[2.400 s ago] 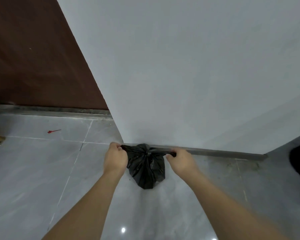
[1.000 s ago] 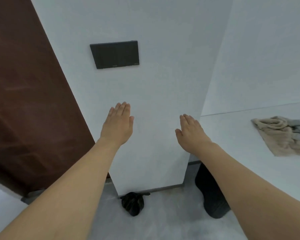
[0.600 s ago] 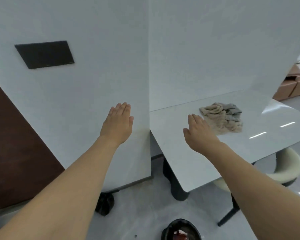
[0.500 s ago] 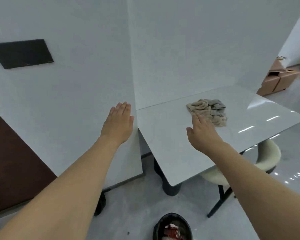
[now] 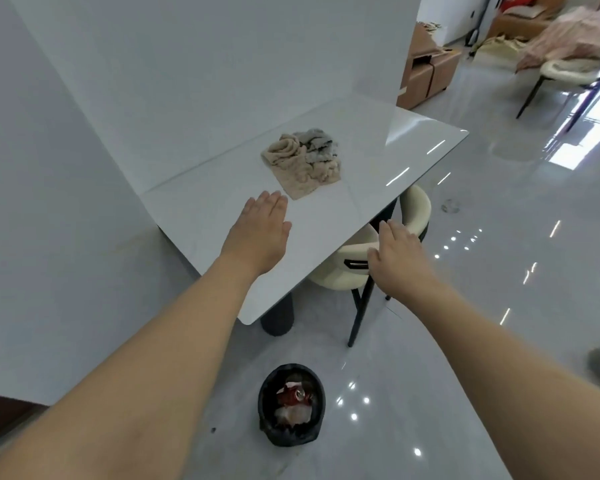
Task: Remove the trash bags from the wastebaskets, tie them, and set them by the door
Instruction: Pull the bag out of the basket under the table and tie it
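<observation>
A small black wastebasket [image 5: 291, 439] lined with a black trash bag stands on the floor low in the view, holding a red can [image 5: 293, 396] and crumpled wrappers. Both my hands are stretched forward, flat and empty, well above it. My left hand [image 5: 258, 239] hovers over the white table. My right hand [image 5: 397, 256] hangs past the table's edge, over the cream chair. The tied bag by the door is out of view.
A white table [image 5: 378, 168] stands against the white wall with a crumpled beige and grey cloth [image 5: 305, 162] on it. A cream chair [image 5: 352, 271] is tucked under it. Boxes [image 5: 426, 69] and another chair [image 5: 565, 69] stand at the far right on the glossy floor.
The view has swung right, away from the brown door and the tied bag. The table, chair and a full wastebasket have come into view. My hands stay open and empty.
</observation>
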The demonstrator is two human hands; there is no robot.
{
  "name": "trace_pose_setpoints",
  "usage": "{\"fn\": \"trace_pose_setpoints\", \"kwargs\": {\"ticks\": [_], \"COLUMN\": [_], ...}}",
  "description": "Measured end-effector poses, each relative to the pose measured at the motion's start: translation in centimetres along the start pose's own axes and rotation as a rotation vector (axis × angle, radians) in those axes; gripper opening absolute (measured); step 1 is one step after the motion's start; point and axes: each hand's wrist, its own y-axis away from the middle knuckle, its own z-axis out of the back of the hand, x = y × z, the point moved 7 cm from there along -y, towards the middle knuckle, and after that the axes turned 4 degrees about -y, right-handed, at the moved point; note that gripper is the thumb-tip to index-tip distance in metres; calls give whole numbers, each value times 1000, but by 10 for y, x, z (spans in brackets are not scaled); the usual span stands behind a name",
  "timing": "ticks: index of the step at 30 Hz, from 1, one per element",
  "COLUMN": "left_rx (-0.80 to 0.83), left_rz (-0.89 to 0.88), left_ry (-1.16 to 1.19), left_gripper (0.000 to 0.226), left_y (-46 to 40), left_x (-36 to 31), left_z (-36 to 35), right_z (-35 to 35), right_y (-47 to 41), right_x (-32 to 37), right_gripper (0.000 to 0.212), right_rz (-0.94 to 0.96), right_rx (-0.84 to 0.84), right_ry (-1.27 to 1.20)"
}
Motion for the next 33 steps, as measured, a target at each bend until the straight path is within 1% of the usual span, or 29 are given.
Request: {"fn": "trace_pose_setpoints", "kwargs": {"ticks": [1,4,6,8,10,14,15,17,19,22,26,28,31,33], "left_rx": [19,63,75,69,88,102,104,113,157,226,242,265,235,185], "left_rz": [-12,5,16,30,54,73,68,55,66,117,200,234,270,331], "left_ry": [-5,16,31,53,83,124,129,119,125,159,155,139,141,172], "left_gripper": [55,54,54,54,54,53,53,54,53,54,55,58,58,58], "left_y": [-2,-9,-10,-8,-2,22,30,50,75,112,152,166,175,177], "left_x": [-13,-44,-58,-68,-72,-70,-71,-73,-72,-60,-38,-27,-7,10], "left_z": [-9,-30,-44,-60,-83,-154,-178,-233,-299,-412,-561,-627,-701,-729], "right_z": [-3,-12,-23,-37,-59,-130,-155,-213,-280,-387,-533,-600,-677,-710], "right_y": [1,-1,-5,-10,-11,-6,-3,2,9,19,27,29,23,16], "right_x": [-11,-40,-54,-63,-66,-70,-72,-80,-92,-112,-139,-152,-166,-172], "right_gripper": [48,54,53,47,39,24,24,32,39,40,42,42,45,47], "right_rz": [7,23,51,78,92,114,111,105,80,44,54,50,32,32], "right_rx": [3,31,59,81,139,268,298,345,402,471,514,527,512,485], "right_ry": [-7,-24,-40,-42,-71,-139,-149,-165,-176,-171,-142,-169,-241,-272]}}
